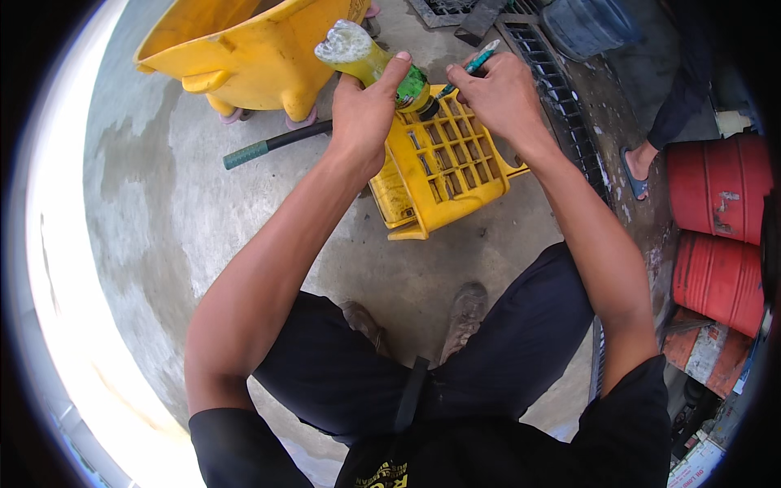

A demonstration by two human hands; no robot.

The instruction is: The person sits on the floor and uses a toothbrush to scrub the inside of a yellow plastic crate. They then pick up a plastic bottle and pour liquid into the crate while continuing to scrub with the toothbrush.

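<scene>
My left hand (369, 113) is closed round a plastic bottle (357, 52) of yellow-green liquid, tilted with its dark neck down over a yellow plastic mop wringer (470, 198). In my right hand (503, 91) is a slim green brush-like tool (476, 66), whose lower end is beside the bottle's neck. The wringer lies on the concrete floor with its grid of square openings facing up. A lever with a green grip (247, 154) sticks out to the left beyond my left hand.
A yellow mop bucket (256, 73) on casters stands at upper left. A drain grate (564, 104) runs along the right. Beyond are a blue water jug (589, 27), red drums (720, 189) and another person's sandalled foot (639, 163).
</scene>
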